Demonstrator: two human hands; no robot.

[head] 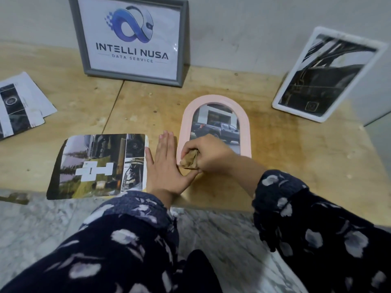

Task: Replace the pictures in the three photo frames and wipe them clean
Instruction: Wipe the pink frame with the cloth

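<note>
The right hand point(208, 154) pinches a crumpled brown cloth point(189, 160) and rubs the lower end of the pink arched frame point(245, 123), which lies flat on the wooden table point(296, 166), while the left hand point(164, 163) lies flat with straight fingers just beside the frame's left edge. Since that hand steadies only 1 side, a hard wipe could slide the frame toward the table's near edge. The loose photo sheet point(99, 166) by the left hand could also get nudged.

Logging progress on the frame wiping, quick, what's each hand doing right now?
Left hand: open, fingers straight, flat beside the pink frame.
Right hand: closed on a brown cloth at the frame's lower end.
</note>
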